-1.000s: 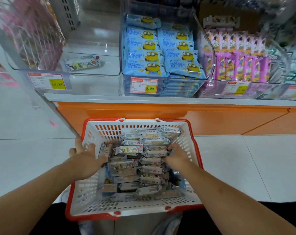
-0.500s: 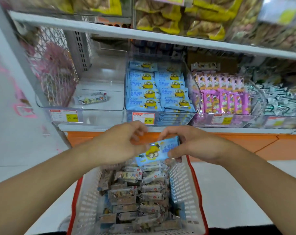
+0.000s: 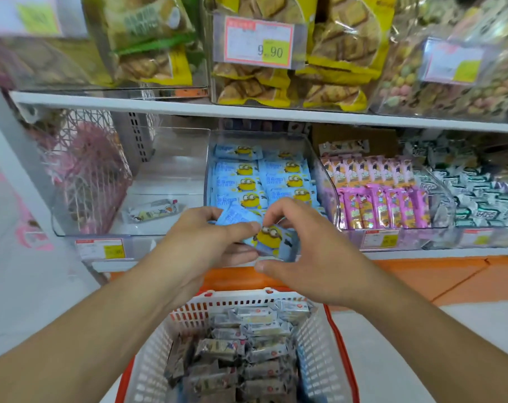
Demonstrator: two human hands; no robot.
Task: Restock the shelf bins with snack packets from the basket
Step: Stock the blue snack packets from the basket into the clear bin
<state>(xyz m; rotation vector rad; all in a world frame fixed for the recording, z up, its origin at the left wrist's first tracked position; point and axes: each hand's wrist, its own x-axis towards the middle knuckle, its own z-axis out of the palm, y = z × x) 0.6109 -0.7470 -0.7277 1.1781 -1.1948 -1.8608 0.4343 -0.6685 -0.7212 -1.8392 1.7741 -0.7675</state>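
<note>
Left hand (image 3: pixel 201 242) and right hand (image 3: pixel 302 251) together in front of the middle clear bin (image 3: pixel 313 158), both pinching blue cartoon packets (image 3: pixel 271 238) at its front edge. More blue packets stacked in rows inside that bin. One lone packet (image 3: pixel 152 210) in the clear bin just left. Pink packets (image 3: pixel 383 199) in the bin to the right. Below, red-rimmed white basket (image 3: pixel 319 344) full of grey-wrapped snack packets (image 3: pixel 247 347).
</note>
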